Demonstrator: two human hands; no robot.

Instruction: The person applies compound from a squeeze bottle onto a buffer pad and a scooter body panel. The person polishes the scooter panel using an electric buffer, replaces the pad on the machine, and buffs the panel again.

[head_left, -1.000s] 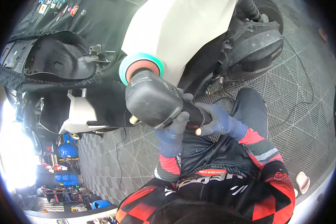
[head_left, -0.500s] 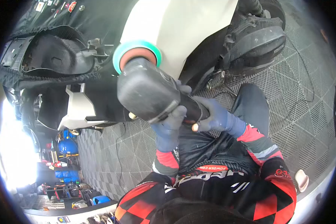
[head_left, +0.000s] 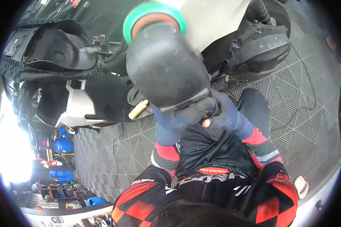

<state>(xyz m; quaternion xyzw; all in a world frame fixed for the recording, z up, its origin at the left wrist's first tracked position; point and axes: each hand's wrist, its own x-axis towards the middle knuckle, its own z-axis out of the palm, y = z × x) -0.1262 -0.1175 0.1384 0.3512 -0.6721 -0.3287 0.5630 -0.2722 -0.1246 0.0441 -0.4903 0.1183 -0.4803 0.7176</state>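
Note:
A black power polisher (head_left: 165,64) with a green-rimmed pad (head_left: 155,15) is held up between my hands. The pad overlaps the white body panel (head_left: 212,19) of a scooter; whether they touch cannot be told. My gloved left hand (head_left: 183,115) wraps under the polisher's body. Around the rear of its handle closes my gloved right hand (head_left: 227,115), with a bare thumb tip showing. A cream-coloured bottle (head_left: 138,109) lies beside a dark cloth (head_left: 134,96) on the scooter's dark floorboard, just left of the polisher.
An open black underseat compartment (head_left: 57,45) is at the upper left, with a white trim piece (head_left: 77,106) below it. The black engine casing (head_left: 259,49) stands at the upper right. A cable (head_left: 308,85) crosses the tiled floor (head_left: 136,151). Blue containers (head_left: 63,145) stand at the lower left.
The polisher has moved up and right and looks larger and closer. Both hands have shifted with it, the left one further under its body. The bottle and cloth now show more fully.

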